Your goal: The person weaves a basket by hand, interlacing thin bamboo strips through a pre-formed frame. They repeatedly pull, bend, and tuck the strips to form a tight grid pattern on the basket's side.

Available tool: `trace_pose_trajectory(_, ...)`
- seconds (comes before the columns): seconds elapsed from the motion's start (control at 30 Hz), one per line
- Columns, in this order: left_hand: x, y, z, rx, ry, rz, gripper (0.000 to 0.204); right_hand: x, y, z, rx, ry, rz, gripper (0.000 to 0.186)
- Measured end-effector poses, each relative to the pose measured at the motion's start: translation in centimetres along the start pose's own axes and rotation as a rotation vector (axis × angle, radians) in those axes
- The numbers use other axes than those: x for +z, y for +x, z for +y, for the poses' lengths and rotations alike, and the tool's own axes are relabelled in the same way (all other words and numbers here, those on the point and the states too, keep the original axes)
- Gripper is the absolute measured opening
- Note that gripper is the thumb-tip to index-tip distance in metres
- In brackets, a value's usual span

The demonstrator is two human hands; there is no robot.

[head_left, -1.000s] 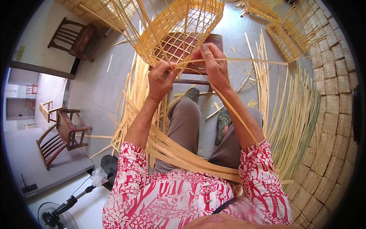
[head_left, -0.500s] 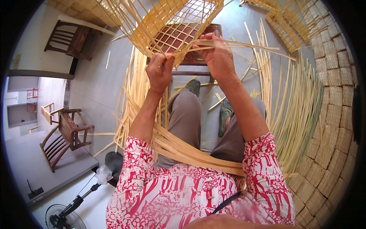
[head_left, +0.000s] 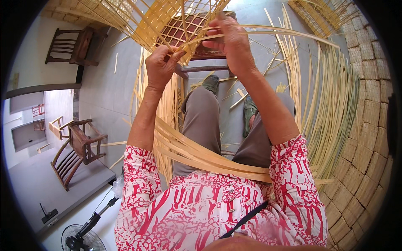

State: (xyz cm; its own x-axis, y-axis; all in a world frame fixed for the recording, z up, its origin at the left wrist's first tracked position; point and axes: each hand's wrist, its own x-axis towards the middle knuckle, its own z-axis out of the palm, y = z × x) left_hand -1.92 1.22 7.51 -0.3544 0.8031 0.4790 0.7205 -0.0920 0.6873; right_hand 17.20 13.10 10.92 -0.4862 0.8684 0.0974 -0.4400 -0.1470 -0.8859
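An open-weave bamboo basket (head_left: 148, 23) with long upright strips rests at the top on a red-brown wooden stool (head_left: 207, 54). My left hand (head_left: 161, 67) is closed in a pinch on a thin bamboo strip at the basket's near lower edge. My right hand (head_left: 235, 48) is just right of it, thumb raised and fingers curled loosely around pale strips (head_left: 297, 33) that extend out to the right; its grip is partly hidden. A band of wider bamboo strips (head_left: 211, 165) lies across my lap, below both hands.
Wooden chairs (head_left: 86, 142) stand at left, with a black fan (head_left: 83, 238) at lower left. Long loose strips (head_left: 324, 108) lie along the floor at right, beside stacked woven pieces (head_left: 368, 146). More yellow baskets (head_left: 310, 12) sit at upper right.
Both hands have moved upward and slightly left in the view along with the basket. My right hand's thumb and the strips it holds sit higher relative to my left hand.
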Motion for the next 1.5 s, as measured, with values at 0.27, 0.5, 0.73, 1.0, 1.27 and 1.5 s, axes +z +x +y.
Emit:
trace_pose_trajectory(0.27, -1.9, 2.2, 0.8, -0.092, 0.112, -0.344, 0.020, -0.6, 0.0, 1.1, -0.411, -0.397, -0.265, 0.060)
trace_pose_trajectory(0.5, -6.0, -1.0, -3.9, -0.058, 0.123, -0.219, 0.018, -3.6, 0.8, 5.6, 0.411, 0.087, -0.189, 0.070)
trace_pose_trajectory(0.73, -7.2, -1.6, -4.2, 0.083, 0.169, -0.184, 0.016, -5.0, 5.5, 8.4, 0.523, 0.358, 0.124, 0.030)
trace_pose_trajectory(1.0, -5.0, -3.4, -3.1, 0.141, 0.378, 0.332, 0.079, -3.5, 5.2, 6.6, 0.279, 0.335, 0.130, 0.033)
trace_pose_trajectory(1.27, 1.7, -2.0, -2.4, -0.054, 0.024, 0.659, 0.080, -2.7, 4.1, 6.1, 0.227, 0.350, 0.127, 0.026)
trace_pose_trajectory(1.5, 1.9, -0.8, -1.8, -0.059, -0.094, 0.620, 0.079, -4.3, 5.5, 6.0, 0.212, 0.372, 0.093, 0.026)
